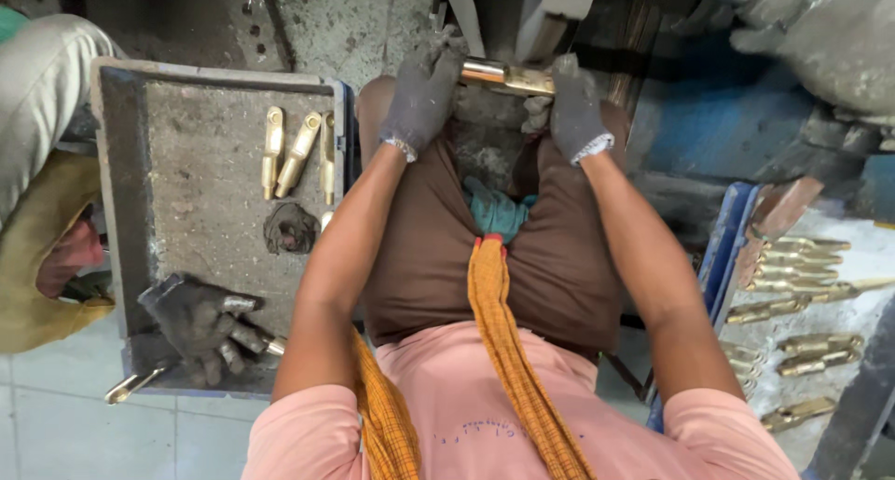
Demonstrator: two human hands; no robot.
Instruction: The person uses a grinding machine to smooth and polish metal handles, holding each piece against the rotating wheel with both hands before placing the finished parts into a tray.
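While both gloved hands grip one brass rod, the step in hand appears to be presenting that part to the machine ahead, and the layout reads as follows from left to right. At far left, another person's gloved hand (200, 323) rests on the lower corner of a rusted metal tray (121, 182), its dark fingers closed loosely around small metal pieces; a slim brass piece lies at the tray's lower edge. Higher on the tray, three finished brass fittings (296, 152) lie side by side, each a smooth tapered shank with a flattened eyelet end, and a crumpled dark rag (290, 228) sits just below them. At centre, the left hand (421, 98) wraps its grey knit-gloved fingers fully around the left end of the brass rod (508, 75), which is held level above the knees, just below the grimy grey machine frame (820, 42). The right hand (576, 112) clamps the rod's right end in the same closed grip. The rod is cylindrical, polished and bright. At far right, a heap of duller brass fittings (802, 303) lies on a pale surface (881, 247). Judged from this, the next move calls for steady two-handed alignment.
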